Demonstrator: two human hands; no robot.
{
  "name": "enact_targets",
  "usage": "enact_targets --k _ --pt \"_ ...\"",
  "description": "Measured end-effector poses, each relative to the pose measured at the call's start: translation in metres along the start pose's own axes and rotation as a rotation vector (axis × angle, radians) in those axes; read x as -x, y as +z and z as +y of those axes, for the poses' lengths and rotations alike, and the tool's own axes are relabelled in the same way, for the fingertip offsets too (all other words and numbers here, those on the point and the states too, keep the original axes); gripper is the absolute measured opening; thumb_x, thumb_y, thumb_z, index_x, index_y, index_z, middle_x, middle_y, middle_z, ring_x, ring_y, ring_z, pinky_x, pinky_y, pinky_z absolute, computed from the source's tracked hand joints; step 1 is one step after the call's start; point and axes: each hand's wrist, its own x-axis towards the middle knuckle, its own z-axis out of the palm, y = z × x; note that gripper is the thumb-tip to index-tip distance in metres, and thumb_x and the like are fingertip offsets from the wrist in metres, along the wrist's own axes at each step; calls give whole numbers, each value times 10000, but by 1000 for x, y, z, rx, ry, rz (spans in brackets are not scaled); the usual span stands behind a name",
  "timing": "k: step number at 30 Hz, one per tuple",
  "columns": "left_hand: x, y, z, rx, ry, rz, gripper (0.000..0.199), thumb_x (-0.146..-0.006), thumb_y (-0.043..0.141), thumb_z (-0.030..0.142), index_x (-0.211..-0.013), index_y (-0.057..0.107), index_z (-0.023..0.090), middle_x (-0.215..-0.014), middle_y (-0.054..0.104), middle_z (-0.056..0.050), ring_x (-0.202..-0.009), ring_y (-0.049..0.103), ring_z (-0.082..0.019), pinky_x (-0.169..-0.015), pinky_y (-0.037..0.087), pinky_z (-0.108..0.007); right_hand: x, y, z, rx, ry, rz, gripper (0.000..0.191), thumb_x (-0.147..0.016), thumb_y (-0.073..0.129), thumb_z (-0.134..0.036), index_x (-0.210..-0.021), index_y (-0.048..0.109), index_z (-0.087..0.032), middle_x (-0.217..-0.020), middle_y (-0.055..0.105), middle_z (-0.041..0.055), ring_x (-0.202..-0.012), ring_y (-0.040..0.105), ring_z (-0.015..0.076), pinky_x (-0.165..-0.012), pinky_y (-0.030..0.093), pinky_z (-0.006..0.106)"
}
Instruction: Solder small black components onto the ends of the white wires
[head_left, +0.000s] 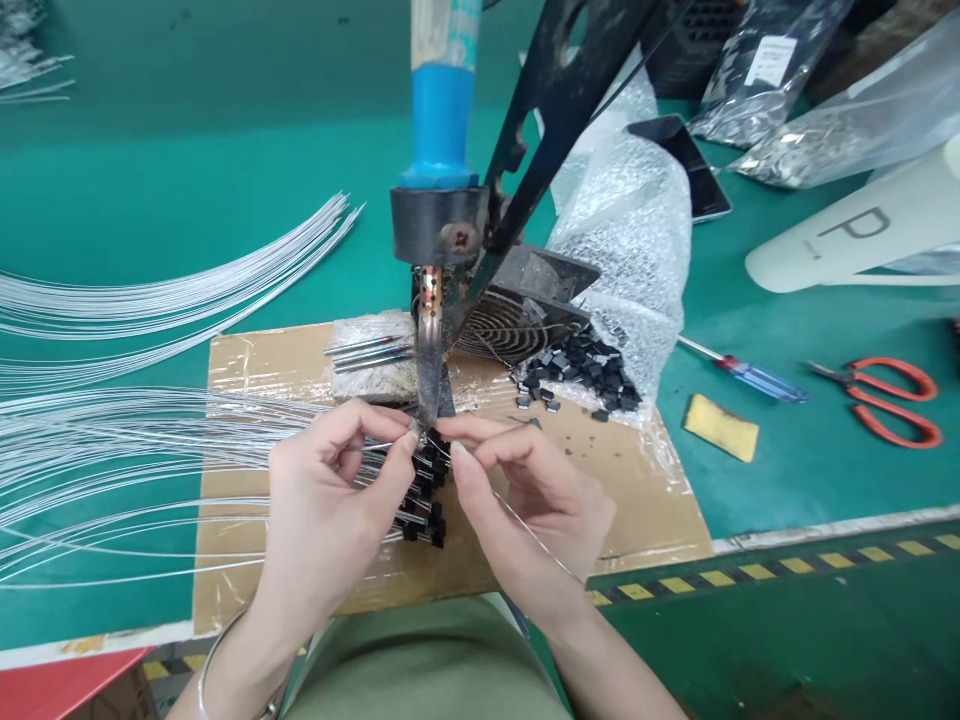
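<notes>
A blue-handled soldering iron (444,120), fixed in a black stand, points down with its tip between my hands. My left hand (337,500) pinches something small right at the tip, too small to name. With thumb and forefinger my right hand (529,500) closes on a thin wire (525,525), which runs down across the palm to the wrist. Under and between the hands, black connectors (431,525) lie in a column at the ends of white cables (150,430). Fingers partly cover the work at the tip.
Loose black parts (581,375) lie by bubble wrap (626,240) and a fan (506,325). A cardboard sheet (637,500) lies beneath. At the right are a screwdriver (757,378), a yellow sponge (721,427) and orange-handled scissors (892,400). More white cables (187,300) spread leftward.
</notes>
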Motion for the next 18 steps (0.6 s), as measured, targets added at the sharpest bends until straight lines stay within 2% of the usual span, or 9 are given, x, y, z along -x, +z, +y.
enact_targets --k 8,12,14,15,16,18 --pt "-1 -1 -2 -11 -10 -21 108 -839 763 174 -756 744 240 -815 793 29 -674 661 -112 -587 489 -221 2 0 1 3 -7 -10 198 -961 729 -83 -868 658 -243 -1112 848 1 -1034 810 150 -962 617 284" --pt "3 -3 -6 -108 -2 -29 110 -864 757 207 -760 738 236 -829 789 36 -495 395 -76 -453 317 -250 -2 -8 1 57 2 8 172 -969 729 -122 -852 674 -235 -1075 856 23 -987 823 181 -905 635 316" --pt "6 -5 -9 -157 12 -18 98 -883 754 222 -786 746 241 -852 791 36 -488 348 -78 -450 314 -259 -10 -22 5 146 -28 140 171 -968 734 -159 -823 678 -230 -1019 857 40 -989 826 213 -926 637 362" --pt "7 -6 -11 -181 31 -13 94 -891 753 225 -799 752 244 -860 791 33 -502 387 -85 -470 348 -261 -14 -31 9 210 -61 227 173 -965 736 -183 -809 675 -228 -997 855 50 -1010 825 234 -959 632 397" --pt "9 -8 -13 -206 61 -12 95 -898 751 223 -806 758 246 -864 791 26 -542 465 -97 -511 401 -264 -19 -41 13 288 -94 328 176 -955 747 -211 -797 669 -225 -996 850 67 -1040 821 262 -1007 618 447" --pt "11 -11 -18 -261 139 -15 103 -908 748 205 -815 771 243 -883 794 2 -710 635 -141 -663 508 -286 -26 -63 24 490 -128 450 196 -951 739 -274 -782 650 -226 -1002 841 94 -1100 804 306 -1092 568 539"
